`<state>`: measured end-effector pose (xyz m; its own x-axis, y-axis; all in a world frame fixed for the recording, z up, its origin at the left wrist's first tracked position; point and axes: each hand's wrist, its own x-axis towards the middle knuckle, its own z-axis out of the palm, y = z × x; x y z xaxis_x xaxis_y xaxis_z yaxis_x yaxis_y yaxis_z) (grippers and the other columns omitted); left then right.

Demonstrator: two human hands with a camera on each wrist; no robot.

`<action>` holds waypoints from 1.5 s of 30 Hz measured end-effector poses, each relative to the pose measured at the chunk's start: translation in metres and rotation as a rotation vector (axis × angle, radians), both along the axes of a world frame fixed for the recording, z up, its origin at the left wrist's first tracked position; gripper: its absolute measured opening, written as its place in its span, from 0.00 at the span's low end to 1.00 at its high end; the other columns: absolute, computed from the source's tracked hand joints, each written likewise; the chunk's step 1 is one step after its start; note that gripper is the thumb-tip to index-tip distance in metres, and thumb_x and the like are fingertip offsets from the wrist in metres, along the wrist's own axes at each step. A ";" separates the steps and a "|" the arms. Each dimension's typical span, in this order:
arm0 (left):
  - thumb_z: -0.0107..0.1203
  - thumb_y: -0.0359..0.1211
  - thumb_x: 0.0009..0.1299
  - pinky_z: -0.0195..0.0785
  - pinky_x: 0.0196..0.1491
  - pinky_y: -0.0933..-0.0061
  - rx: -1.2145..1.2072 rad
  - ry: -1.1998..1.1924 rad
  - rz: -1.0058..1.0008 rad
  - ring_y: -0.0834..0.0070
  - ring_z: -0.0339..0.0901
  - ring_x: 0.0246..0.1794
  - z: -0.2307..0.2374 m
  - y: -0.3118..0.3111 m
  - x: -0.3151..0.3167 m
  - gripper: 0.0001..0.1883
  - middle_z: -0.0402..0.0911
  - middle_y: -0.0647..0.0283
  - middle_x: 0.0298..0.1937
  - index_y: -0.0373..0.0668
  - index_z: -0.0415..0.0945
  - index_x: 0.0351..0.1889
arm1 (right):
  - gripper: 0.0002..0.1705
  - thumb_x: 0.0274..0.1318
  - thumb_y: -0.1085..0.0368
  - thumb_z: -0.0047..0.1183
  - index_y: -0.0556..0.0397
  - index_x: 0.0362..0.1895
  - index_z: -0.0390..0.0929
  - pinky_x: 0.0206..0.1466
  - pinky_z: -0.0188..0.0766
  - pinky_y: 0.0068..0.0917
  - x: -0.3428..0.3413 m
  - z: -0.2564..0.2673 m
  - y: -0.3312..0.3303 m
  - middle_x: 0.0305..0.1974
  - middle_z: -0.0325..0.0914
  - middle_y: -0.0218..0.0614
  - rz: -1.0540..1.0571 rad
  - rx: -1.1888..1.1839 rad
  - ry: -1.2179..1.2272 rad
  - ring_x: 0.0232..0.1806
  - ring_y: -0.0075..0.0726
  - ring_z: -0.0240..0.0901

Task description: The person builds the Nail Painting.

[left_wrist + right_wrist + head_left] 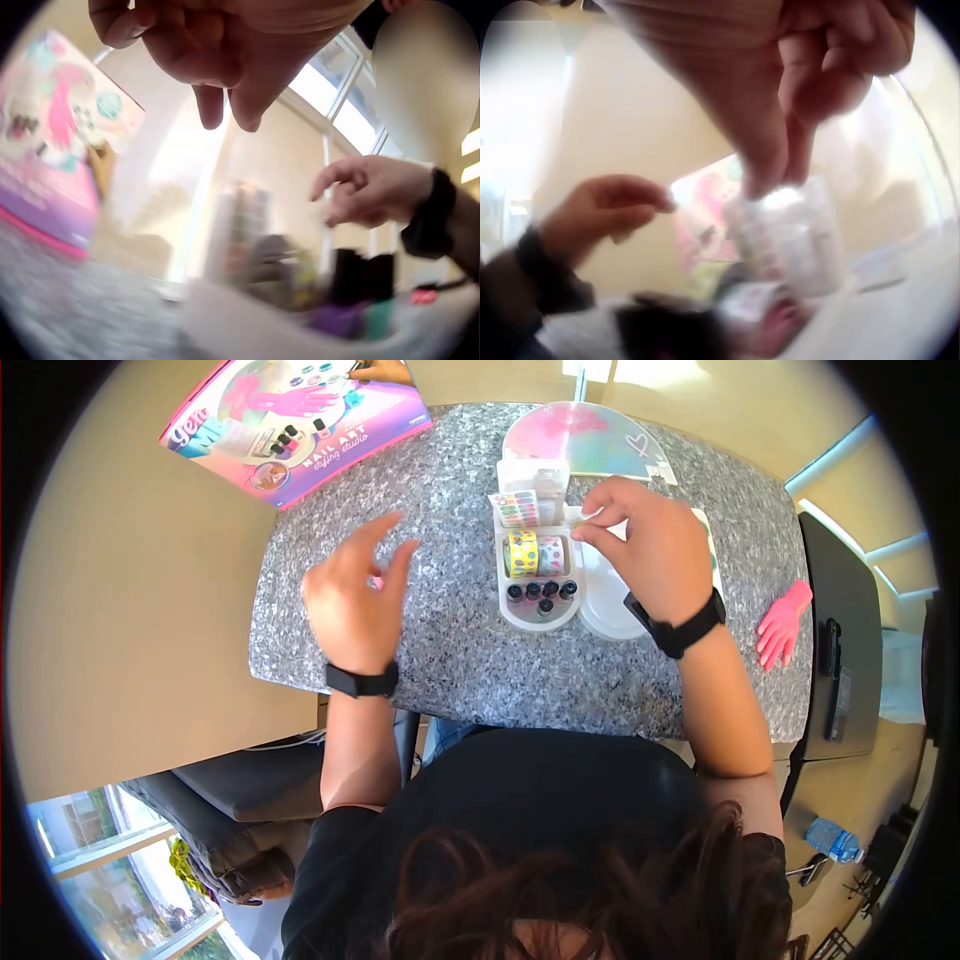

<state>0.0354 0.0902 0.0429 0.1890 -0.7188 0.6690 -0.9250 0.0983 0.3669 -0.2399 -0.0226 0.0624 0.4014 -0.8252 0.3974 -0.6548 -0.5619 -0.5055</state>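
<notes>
My right hand is over the white tray set, thumb and index fingertips pinching a small light-coloured piece whose kind I cannot tell. Beneath those fingertips is the tray's left part, holding a yellow patterned roll, a pale patterned roll and several black-capped nail polish bottles. A sheet of nail stickers stands by a clear-white holder at the tray's back. To the left, my left hand hovers above the table, thumb and index finger apart, nothing between them.
A nail art box stands at the table's back left. Behind the tray lies a rounded pastel board with a heart. A pink hand model rests near the right edge of the speckled grey table.
</notes>
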 end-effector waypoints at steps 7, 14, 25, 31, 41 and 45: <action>0.73 0.54 0.67 0.80 0.41 0.56 0.492 -0.004 0.459 0.61 0.90 0.37 -0.026 0.010 0.034 0.21 0.93 0.66 0.40 0.49 0.89 0.46 | 0.03 0.54 0.62 0.71 0.41 0.32 0.88 0.40 0.79 0.44 0.021 -0.034 -0.031 0.32 0.86 0.28 0.118 -0.155 0.062 0.39 0.45 0.83; 0.73 0.49 0.69 0.80 0.42 0.56 0.569 -0.034 0.262 0.59 0.89 0.38 -0.043 0.014 0.035 0.15 0.91 0.66 0.39 0.50 0.89 0.40 | 0.05 0.56 0.59 0.72 0.43 0.32 0.91 0.46 0.79 0.42 0.029 -0.024 -0.026 0.34 0.88 0.32 0.026 0.067 0.121 0.42 0.46 0.84; 0.72 0.26 0.72 0.79 0.47 0.74 0.152 0.850 -0.421 0.77 0.88 0.42 -0.010 0.008 -0.032 0.05 0.92 0.63 0.44 0.40 0.88 0.43 | 0.09 0.60 0.58 0.70 0.41 0.43 0.93 0.46 0.80 0.46 0.015 0.005 0.018 0.39 0.90 0.38 0.204 -0.055 -0.006 0.42 0.50 0.85; 0.66 0.25 0.78 0.78 0.56 0.75 0.090 1.346 -0.616 0.78 0.87 0.50 -0.020 -0.009 -0.056 0.09 0.91 0.58 0.49 0.35 0.82 0.53 | 0.15 0.59 0.59 0.73 0.44 0.50 0.92 0.42 0.79 0.35 0.022 0.022 0.062 0.39 0.90 0.36 0.331 0.181 -0.184 0.36 0.42 0.82; 0.54 0.35 0.87 0.77 0.65 0.62 0.030 1.053 -0.443 0.65 0.89 0.54 -0.024 -0.007 -0.043 0.12 0.91 0.48 0.51 0.35 0.82 0.48 | 0.07 0.63 0.61 0.70 0.47 0.42 0.93 0.37 0.78 0.34 -0.018 0.010 0.008 0.37 0.91 0.37 -0.094 0.040 -0.141 0.33 0.40 0.85; 0.42 0.46 0.91 0.73 0.71 0.52 0.071 1.150 -0.384 0.55 0.88 0.59 -0.027 0.000 -0.026 0.23 0.89 0.42 0.56 0.36 0.81 0.50 | 0.08 0.62 0.57 0.70 0.44 0.40 0.94 0.40 0.80 0.38 -0.024 -0.008 -0.019 0.37 0.91 0.36 -0.043 -0.023 -0.041 0.35 0.46 0.86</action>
